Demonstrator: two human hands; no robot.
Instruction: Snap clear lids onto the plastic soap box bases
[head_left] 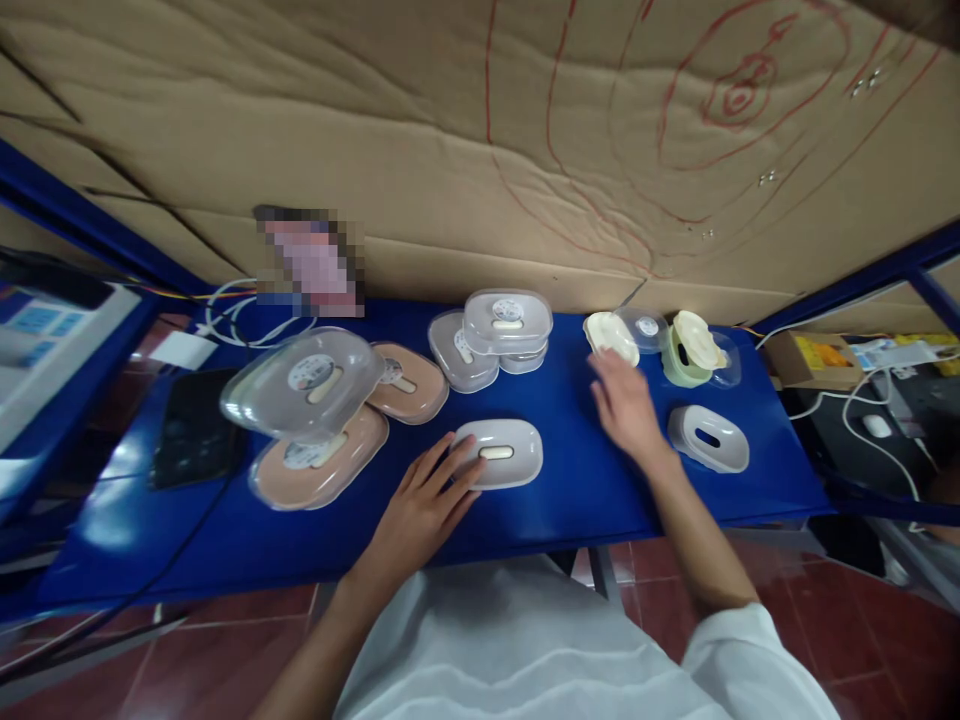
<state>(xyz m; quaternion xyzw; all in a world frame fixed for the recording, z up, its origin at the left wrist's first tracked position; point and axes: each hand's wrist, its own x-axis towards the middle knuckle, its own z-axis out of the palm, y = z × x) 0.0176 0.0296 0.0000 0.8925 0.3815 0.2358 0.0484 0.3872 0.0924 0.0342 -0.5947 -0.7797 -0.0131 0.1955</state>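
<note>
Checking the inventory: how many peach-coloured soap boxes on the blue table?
2. One peach box at front left under a clear lid; another just behind it to the right. More could be hidden beneath the lids.

Head camera looks steeply down, close over the blue table (570, 520) (edges seemingly warped).

Blue table (585, 500) front free — soap boxes (495, 345) crowd rear.

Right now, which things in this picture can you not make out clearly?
Head view only:
- Pixelated patch on the cardboard wall: blurred, content unreadable.
- Round labels on the clear lids: too small to read.
- Right hand: motion-blurred; whether its fingers touch the cream piece is unclear.
- Black pad: partly hidden by the lids.
- Device at left: cut off by the edge.
</note>
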